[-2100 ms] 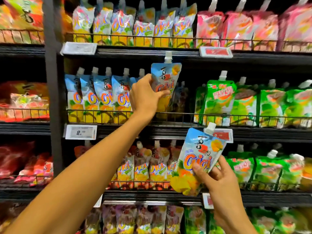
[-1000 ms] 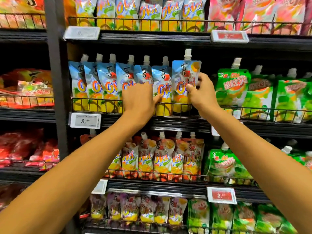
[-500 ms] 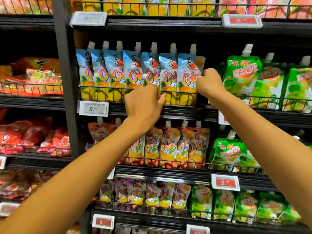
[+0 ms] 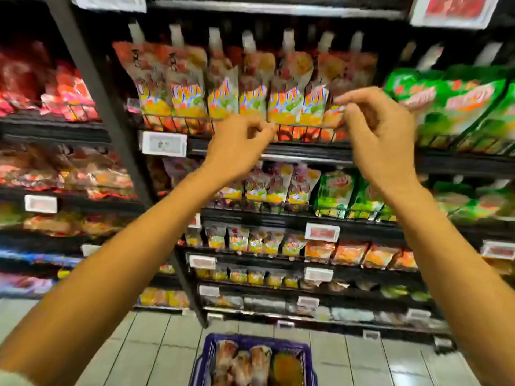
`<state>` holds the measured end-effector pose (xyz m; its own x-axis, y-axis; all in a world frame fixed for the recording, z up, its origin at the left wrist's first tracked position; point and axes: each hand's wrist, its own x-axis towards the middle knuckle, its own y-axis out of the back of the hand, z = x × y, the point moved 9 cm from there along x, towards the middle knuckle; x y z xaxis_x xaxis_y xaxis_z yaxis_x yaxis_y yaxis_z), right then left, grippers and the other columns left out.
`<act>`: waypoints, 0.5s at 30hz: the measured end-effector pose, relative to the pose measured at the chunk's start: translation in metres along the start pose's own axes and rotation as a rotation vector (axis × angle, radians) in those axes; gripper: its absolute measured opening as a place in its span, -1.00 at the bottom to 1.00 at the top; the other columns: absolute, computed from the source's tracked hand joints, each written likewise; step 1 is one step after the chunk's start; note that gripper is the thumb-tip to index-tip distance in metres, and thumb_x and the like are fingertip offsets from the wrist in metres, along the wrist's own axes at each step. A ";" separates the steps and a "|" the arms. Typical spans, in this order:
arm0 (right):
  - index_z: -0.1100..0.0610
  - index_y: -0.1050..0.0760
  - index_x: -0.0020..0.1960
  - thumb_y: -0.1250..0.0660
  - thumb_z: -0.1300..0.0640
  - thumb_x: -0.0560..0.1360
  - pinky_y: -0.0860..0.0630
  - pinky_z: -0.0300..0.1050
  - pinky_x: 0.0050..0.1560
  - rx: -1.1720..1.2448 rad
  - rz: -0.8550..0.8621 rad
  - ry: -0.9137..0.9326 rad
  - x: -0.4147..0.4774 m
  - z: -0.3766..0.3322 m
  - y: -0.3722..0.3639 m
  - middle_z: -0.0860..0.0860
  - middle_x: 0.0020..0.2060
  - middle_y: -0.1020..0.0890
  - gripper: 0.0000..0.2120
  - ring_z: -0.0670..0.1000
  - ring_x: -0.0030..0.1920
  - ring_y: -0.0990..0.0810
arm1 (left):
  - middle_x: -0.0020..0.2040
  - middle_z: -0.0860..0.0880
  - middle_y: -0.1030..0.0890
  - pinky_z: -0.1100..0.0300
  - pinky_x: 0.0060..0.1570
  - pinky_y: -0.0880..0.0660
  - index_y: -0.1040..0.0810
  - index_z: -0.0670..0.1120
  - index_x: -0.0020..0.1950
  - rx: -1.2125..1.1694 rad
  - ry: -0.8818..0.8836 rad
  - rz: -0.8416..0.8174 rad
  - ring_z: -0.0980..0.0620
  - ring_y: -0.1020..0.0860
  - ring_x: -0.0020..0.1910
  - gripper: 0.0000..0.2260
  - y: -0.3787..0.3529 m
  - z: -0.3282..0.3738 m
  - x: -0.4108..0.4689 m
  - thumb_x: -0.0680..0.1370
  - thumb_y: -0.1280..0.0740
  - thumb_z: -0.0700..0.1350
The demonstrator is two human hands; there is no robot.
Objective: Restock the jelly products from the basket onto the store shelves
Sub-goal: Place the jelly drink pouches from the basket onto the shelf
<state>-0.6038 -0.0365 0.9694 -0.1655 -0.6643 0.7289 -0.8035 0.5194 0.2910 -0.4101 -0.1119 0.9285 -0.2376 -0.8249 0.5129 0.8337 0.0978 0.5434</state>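
Note:
Both my hands are raised in front of a shelf row of red and orange spouted jelly pouches (image 4: 252, 87). My left hand (image 4: 239, 146) is empty, its fingers loosely curled near the shelf's wire rail (image 4: 178, 119). Level with it to the right, my right hand (image 4: 376, 135) is also empty, with thumb and fingers slightly apart. A blue basket (image 4: 207, 355) stands on the floor at the bottom centre, with several jelly pouches (image 4: 242, 360) lying in it. The whole view is motion-blurred.
Green pouches (image 4: 446, 98) fill the shelf to the right. Purple pouches (image 4: 278, 185) sit one shelf lower, with smaller packs on the shelves beneath. Red snack bags (image 4: 61, 93) fill the left bay beyond a black upright (image 4: 111, 129). Grey floor tiles (image 4: 156, 346) surround the basket.
The view has tipped down, so the blue-pouch shelf is out of sight and the basket shows. Both hands have let go of the blue pouches and drawn back from the shelf, empty.

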 end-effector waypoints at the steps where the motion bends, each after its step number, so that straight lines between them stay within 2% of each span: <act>1: 0.18 -0.57 0.05 -0.18 0.26 0.59 -0.51 -0.30 -0.16 0.039 -0.069 -0.116 -0.033 0.033 -0.011 -0.04 -0.25 -0.65 -0.81 -0.17 -0.23 -0.63 | -0.38 -0.03 -0.57 0.21 -0.33 -0.34 -0.62 -0.05 -0.22 -0.017 0.071 -0.050 0.11 -0.46 -0.38 -0.75 -0.020 -0.029 -0.023 0.61 -0.26 -0.07; 3: 0.22 -0.57 0.05 -0.18 0.28 0.60 -0.50 -0.35 -0.23 0.062 -0.192 -0.371 -0.104 0.101 -0.032 -0.01 -0.29 -0.66 -0.81 -0.20 -0.30 -0.62 | -0.33 -0.08 -0.57 0.27 -0.33 -0.35 -0.60 -0.09 -0.23 -0.052 0.241 -0.147 0.08 -0.46 -0.34 -0.76 -0.058 -0.091 -0.075 0.61 -0.26 -0.14; 6: 0.34 -0.58 0.04 -0.16 0.30 0.62 -0.54 -0.31 -0.28 0.027 -0.361 -0.769 -0.238 0.196 -0.055 0.01 -0.30 -0.64 -0.78 -0.20 -0.35 -0.61 | -0.31 -0.15 -0.55 0.15 -0.28 -0.44 -0.58 -0.24 -0.24 -0.072 0.535 -0.271 0.03 -0.47 -0.30 -0.76 -0.112 -0.188 -0.180 0.60 -0.26 -0.23; 7: 0.37 -0.58 0.04 -0.15 0.32 0.63 -0.52 -0.31 -0.29 0.047 -0.364 -0.888 -0.278 0.221 -0.057 0.02 -0.31 -0.62 -0.77 -0.19 -0.38 -0.59 | -0.30 -0.19 -0.53 0.20 -0.29 -0.45 -0.56 -0.27 -0.20 -0.085 0.637 -0.274 0.04 -0.45 -0.31 -0.80 -0.123 -0.217 -0.218 0.60 -0.26 -0.26; 8: 0.37 -0.57 0.05 -0.13 0.35 0.63 -0.51 -0.27 -0.29 0.080 -0.358 -1.025 -0.320 0.246 -0.058 0.05 -0.31 -0.60 -0.77 -0.13 -0.39 -0.58 | -0.30 -0.15 -0.53 0.33 -0.34 -0.43 -0.53 -0.22 -0.14 -0.093 0.756 -0.275 0.08 -0.44 -0.34 -0.86 -0.136 -0.245 -0.259 0.60 -0.27 -0.27; 10: 0.30 -0.54 0.03 -0.11 0.38 0.63 -0.45 -0.18 -0.26 0.175 -0.307 -1.295 -0.396 0.286 -0.060 0.14 -0.29 -0.55 -0.78 -0.01 -0.38 -0.54 | -0.38 0.12 -0.57 0.47 -0.41 -0.38 -0.50 -0.16 -0.05 -0.091 0.971 -0.251 0.24 -0.47 -0.41 -0.94 -0.156 -0.293 -0.336 0.60 -0.29 -0.29; 12: 0.26 -0.49 0.00 -0.15 0.39 0.59 -0.45 -0.15 -0.23 0.190 -0.283 -1.482 -0.464 0.315 -0.061 0.19 -0.26 -0.55 -0.84 0.05 -0.34 -0.55 | -0.51 0.19 -0.57 0.45 -0.44 -0.40 -0.52 -0.22 -0.01 -0.141 1.159 -0.189 0.28 -0.51 -0.50 -0.89 -0.172 -0.337 -0.405 0.56 -0.28 -0.41; 13: 0.25 -0.48 -0.02 -0.16 0.41 0.57 -0.47 -0.14 -0.24 0.162 -0.278 -1.542 -0.496 0.330 -0.060 0.19 -0.29 -0.58 -0.84 0.07 -0.32 -0.56 | -0.51 0.17 -0.59 0.39 -0.43 -0.44 -0.54 -0.25 -0.03 -0.148 1.253 -0.180 0.26 -0.53 -0.48 -0.89 -0.182 -0.360 -0.439 0.56 -0.28 -0.42; 15: 0.27 -0.47 -0.04 -0.14 0.46 0.56 -0.51 -0.20 -0.37 0.181 -0.186 -1.670 -0.559 0.357 -0.062 0.10 -0.39 -0.63 -0.81 0.05 -0.40 -0.60 | -0.36 -0.01 -0.61 0.23 -0.32 -0.42 -0.56 -0.22 -0.15 -0.132 1.403 -0.189 0.01 -0.54 -0.33 -0.87 -0.203 -0.401 -0.499 0.59 -0.29 -0.33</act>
<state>-0.6660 0.1109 0.3229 -0.3534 -0.5677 -0.7435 -0.9110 0.3893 0.1357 -0.2615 0.0568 0.2959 0.2695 -0.6868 -0.6750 0.9038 -0.0615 0.4235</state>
